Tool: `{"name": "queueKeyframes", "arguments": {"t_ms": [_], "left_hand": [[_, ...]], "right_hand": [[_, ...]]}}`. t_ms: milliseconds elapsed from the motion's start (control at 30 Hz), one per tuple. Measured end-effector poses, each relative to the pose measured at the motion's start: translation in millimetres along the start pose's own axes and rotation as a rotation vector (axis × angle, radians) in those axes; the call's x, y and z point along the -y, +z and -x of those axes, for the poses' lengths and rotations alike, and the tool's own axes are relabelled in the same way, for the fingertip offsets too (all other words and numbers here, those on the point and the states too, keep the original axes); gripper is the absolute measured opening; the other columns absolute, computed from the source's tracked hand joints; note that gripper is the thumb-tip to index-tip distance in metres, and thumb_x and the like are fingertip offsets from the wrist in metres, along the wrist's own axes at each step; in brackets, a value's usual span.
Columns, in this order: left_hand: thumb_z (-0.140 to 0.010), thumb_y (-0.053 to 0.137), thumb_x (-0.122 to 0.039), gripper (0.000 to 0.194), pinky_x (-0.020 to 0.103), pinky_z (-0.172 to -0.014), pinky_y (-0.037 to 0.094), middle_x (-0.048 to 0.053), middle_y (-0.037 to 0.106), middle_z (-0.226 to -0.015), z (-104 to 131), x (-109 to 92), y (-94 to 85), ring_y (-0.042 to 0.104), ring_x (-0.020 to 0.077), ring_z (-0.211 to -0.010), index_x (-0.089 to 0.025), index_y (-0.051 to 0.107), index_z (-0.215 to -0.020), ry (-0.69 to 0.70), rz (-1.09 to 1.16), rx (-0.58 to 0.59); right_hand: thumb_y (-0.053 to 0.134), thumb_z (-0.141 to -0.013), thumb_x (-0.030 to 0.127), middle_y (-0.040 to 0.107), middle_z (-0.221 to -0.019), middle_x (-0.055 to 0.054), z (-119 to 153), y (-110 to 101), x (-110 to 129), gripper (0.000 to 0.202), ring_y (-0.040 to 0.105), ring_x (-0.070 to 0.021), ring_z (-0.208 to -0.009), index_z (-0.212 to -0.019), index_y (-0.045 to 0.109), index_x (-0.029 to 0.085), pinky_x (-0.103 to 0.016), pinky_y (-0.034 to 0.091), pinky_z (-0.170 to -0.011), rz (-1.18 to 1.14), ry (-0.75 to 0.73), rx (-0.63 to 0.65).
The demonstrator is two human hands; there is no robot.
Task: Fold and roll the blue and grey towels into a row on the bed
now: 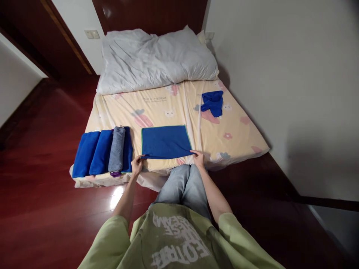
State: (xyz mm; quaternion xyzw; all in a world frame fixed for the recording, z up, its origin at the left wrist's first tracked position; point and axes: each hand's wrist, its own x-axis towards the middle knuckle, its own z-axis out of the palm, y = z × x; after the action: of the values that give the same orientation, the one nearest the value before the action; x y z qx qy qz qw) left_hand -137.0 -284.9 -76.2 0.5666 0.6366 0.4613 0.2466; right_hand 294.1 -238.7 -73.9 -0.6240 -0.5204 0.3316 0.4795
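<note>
A blue towel (166, 141) with a green edge lies spread out on the bed in front of me. My left hand (137, 164) pinches its near left corner. At the near right corner, my right hand (198, 158) has its fingers closed on the same towel. The near edge is drawn fairly straight between the two hands, while the far edge rests flat on the sheet. To the left of my left hand sit folded blue towels (86, 154) and a rolled grey towel (116, 149), side by side. Something purple (115, 174) peeks out under the grey roll.
A crumpled blue cloth (212, 103) lies farther back on the right of the bed. The patterned yellow sheet (165, 102) covers the mattress. A large white pillow or quilt (157, 59) rests against the headboard. A wall (294, 93) borders the right side.
</note>
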Motion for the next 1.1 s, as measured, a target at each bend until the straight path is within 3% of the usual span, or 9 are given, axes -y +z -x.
{"name": "queueKeyframes", "arguments": {"t_ms": [100,233,367,533,633,767,867,1000,1100], "left_hand": [[-0.088,0.054,-0.036,0.032,0.031,-0.079,0.058,0.009,0.078,-0.1,2,-1,-0.1,0.073,0.021,-0.083,-0.018,0.075,-0.103,-0.058,0.005,-0.08],[-0.089,0.054,-0.04,0.032,0.032,-0.081,0.057,0.01,0.077,-0.099,4,-4,3.6,0.071,0.022,-0.086,-0.017,0.074,-0.1,-0.089,0.004,-0.149],[-0.089,0.054,-0.044,0.034,0.033,-0.085,0.057,0.01,0.076,-0.097,0,-6,4.4,0.071,0.0221,-0.09,-0.017,0.073,-0.097,-0.103,0.044,-0.125],[-0.086,0.059,-0.048,0.035,0.034,-0.086,0.057,0.01,0.076,-0.097,-4,-2,-1.4,0.071,0.0221,-0.089,-0.017,0.072,-0.097,-0.125,0.116,-0.014],[-0.085,0.059,-0.051,0.037,0.034,-0.082,0.058,0.01,0.074,-0.091,-2,0,-2.0,0.071,0.0221,-0.085,-0.016,0.07,-0.094,-0.147,0.138,-0.057],[-0.084,0.059,-0.052,0.037,0.035,-0.081,0.057,0.009,0.072,-0.087,1,-1,2.8,0.069,0.0221,-0.082,-0.017,0.067,-0.093,-0.17,0.153,-0.16],[-0.084,0.058,-0.053,0.037,0.033,-0.081,0.057,0.009,0.072,-0.088,1,0,5.9,0.069,0.0217,-0.084,-0.017,0.067,-0.092,-0.177,0.141,-0.199],[-0.082,0.059,-0.054,0.039,0.031,-0.077,0.056,0.008,0.071,-0.084,-1,2,5.0,0.067,0.02,-0.079,-0.017,0.067,-0.091,-0.178,0.159,-0.141],[-0.081,0.06,-0.054,0.039,0.032,-0.077,0.056,0.008,0.072,-0.086,-2,4,3.1,0.068,0.0205,-0.08,-0.017,0.068,-0.091,-0.175,0.168,-0.098]], "right_hand": [[0.052,-0.072,0.02,0.08,-0.103,-0.008,0,-1,1,0.035,0.074,-0.0248,-0.103,-0.092,0.08,0.018,-0.042,0.057,-0.102,0.001,-0.006,-0.015],[0.052,-0.071,0.019,0.08,-0.103,-0.007,0,-2,2,0.037,0.074,-0.0239,-0.102,-0.095,0.08,0.019,-0.041,0.056,-0.102,0.018,-0.022,0.01],[0.053,-0.068,0.02,0.08,-0.1,-0.007,-3,-3,2,0.039,0.074,-0.0227,-0.098,-0.096,0.081,0.019,-0.038,0.058,-0.095,-0.002,0.021,0.045],[0.055,-0.068,0.024,0.081,-0.1,-0.007,-5,-6,-3,0.037,0.073,-0.0202,-0.086,-0.093,0.081,0.019,-0.034,0.06,-0.085,0.004,0.043,0.08],[0.056,-0.07,0.026,0.081,-0.1,-0.008,-5,-7,-5,0.036,0.072,-0.0193,-0.083,-0.094,0.081,0.017,-0.031,0.06,-0.079,-0.041,0.046,0.05],[0.058,-0.072,0.027,0.08,-0.104,-0.01,-2,-8,-6,0.035,0.074,-0.0201,-0.088,-0.097,0.08,0.016,-0.032,0.06,-0.082,-0.11,0.037,-0.039],[0.055,-0.072,0.024,0.08,-0.104,-0.009,0,-9,-3,0.036,0.074,-0.0209,-0.09,-0.097,0.08,0.017,-0.036,0.061,-0.087,-0.073,0.025,-0.019],[0.051,-0.07,0.018,0.079,-0.109,-0.008,1,-7,4,0.036,0.072,-0.0218,-0.111,-0.092,0.08,0.019,-0.04,0.055,-0.107,-0.057,-0.039,0.025],[0.05,-0.068,0.016,0.079,-0.11,-0.006,0,-5,6,0.039,0.073,-0.0213,-0.111,-0.092,0.081,0.019,-0.039,0.054,-0.109,-0.06,-0.015,0.066]]}}
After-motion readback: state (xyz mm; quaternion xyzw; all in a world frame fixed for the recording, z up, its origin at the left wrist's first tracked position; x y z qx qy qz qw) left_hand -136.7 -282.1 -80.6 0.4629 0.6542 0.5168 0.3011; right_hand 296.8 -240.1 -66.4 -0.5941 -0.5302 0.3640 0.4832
